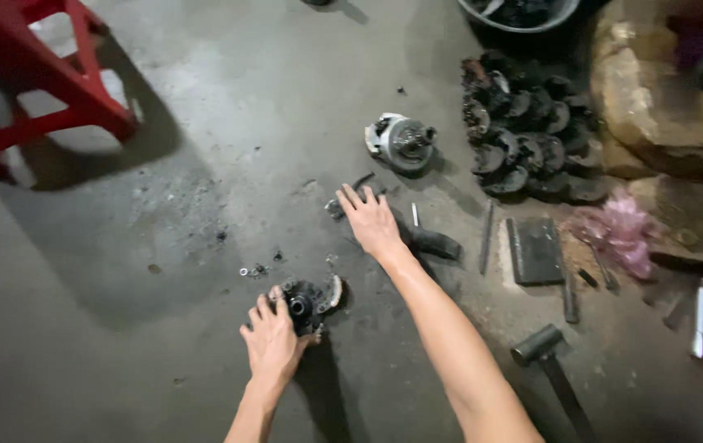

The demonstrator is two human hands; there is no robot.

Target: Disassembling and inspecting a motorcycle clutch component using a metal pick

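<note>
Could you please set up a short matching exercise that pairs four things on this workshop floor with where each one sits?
Things:
1. red stool
2. hammer
3. pink plastic bag
4. round metal part

Places:
A. under the fingers of the left hand
B. top left corner of the view
C. on the floor to the right of the right forearm
D. at the right, beside the flat dark metal plate

Pairs: 1-B, 2-C, 3-D, 4-A

Red stool (56,74), pink bag (622,234), grey floor (204,164)
</note>
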